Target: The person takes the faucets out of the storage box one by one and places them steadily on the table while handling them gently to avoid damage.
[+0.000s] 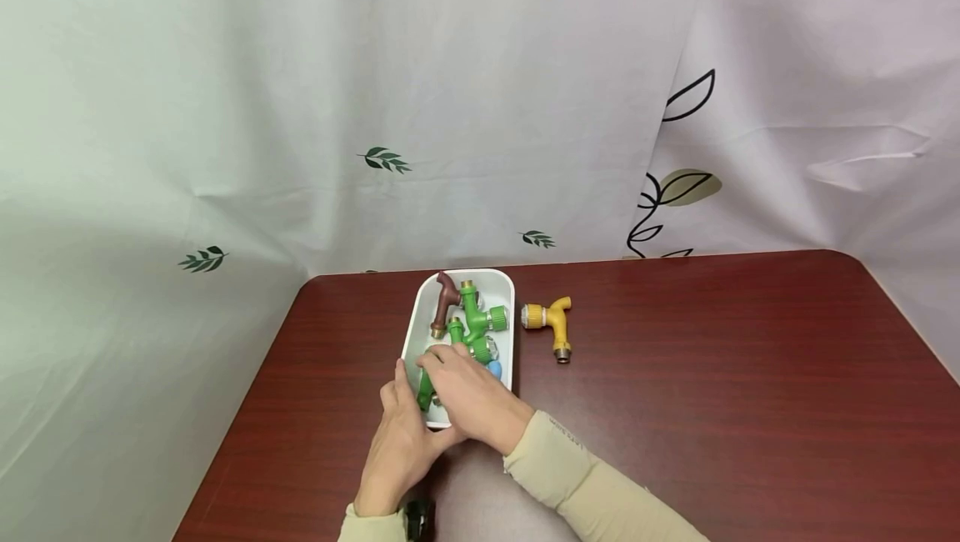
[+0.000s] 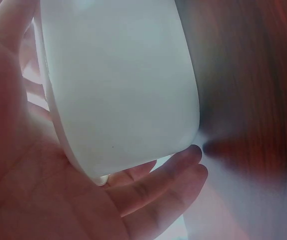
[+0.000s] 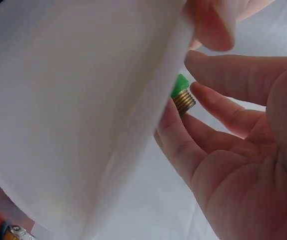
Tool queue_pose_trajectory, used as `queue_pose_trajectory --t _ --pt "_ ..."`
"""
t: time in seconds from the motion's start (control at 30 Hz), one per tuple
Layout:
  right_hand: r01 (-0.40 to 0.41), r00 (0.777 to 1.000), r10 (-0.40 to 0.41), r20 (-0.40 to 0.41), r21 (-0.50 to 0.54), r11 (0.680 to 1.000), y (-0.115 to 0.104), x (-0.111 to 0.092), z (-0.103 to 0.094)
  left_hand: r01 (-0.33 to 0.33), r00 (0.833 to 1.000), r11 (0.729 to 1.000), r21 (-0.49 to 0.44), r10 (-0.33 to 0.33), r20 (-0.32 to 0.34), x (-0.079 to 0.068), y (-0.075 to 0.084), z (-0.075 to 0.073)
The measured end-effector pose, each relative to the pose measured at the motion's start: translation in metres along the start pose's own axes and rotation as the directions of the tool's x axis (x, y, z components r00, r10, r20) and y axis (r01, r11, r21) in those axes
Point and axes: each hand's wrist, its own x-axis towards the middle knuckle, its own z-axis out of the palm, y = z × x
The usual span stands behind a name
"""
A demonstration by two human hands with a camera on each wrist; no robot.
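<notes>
A white tray (image 1: pixel 495 285) on the table holds several taps. At its near left corner my left hand (image 1: pixel 401 446) grips the outside, fingers along the left wall; the left wrist view shows that hand around the white wall. Inside the tray's near part, my right hand (image 1: pixel 476 396) reaches over a green tap (image 1: pixel 425 392). The right wrist view shows a brass threaded end (image 3: pixel 185 101) between its spread fingers, partly hidden by the rim. Farther back lie two green taps, one (image 1: pixel 476 323) behind the other (image 1: pixel 480 349), and a brown tap (image 1: pixel 446 302).
To the right of the tray, a yellow tap (image 1: pixel 557 325) lies on the dark red table (image 1: pixel 712 383). Something blue (image 1: pixel 495 368) shows in the tray beside the right hand. A pale patterned sheet (image 1: pixel 480 108) hangs behind the table's far edge.
</notes>
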Motion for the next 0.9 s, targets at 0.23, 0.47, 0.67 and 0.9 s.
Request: queue_pose_trajectory --t 0.23,0.47,0.67,0.9 --pt "-0.052 0.999 0.052 -0.012 0.016 0.999 0.0041 -0.0020 0.0001 0.008 1.000 1.000 -0.009 -0.007 0.012 -0.0010 0.0003 -0.0019" --pt "-0.048 0.998 0.048 -0.032 0.003 0.999 0.0055 -0.0024 0.0020 -0.009 1.000 1.000 0.000 0.009 -0.012 -0.0006 0.0002 0.0003" --pt "-0.040 0.999 0.040 -0.004 0.005 0.999 0.0063 -0.0049 0.0035 -0.017 1.000 1.000 0.004 0.018 -0.026 -0.0009 0.0002 0.0007" --pt "-0.062 0.998 0.061 0.012 0.062 0.996 0.0084 -0.0054 0.0052 -0.016 1.000 1.000 0.003 0.016 -0.019 -0.0001 -0.0003 0.0009"
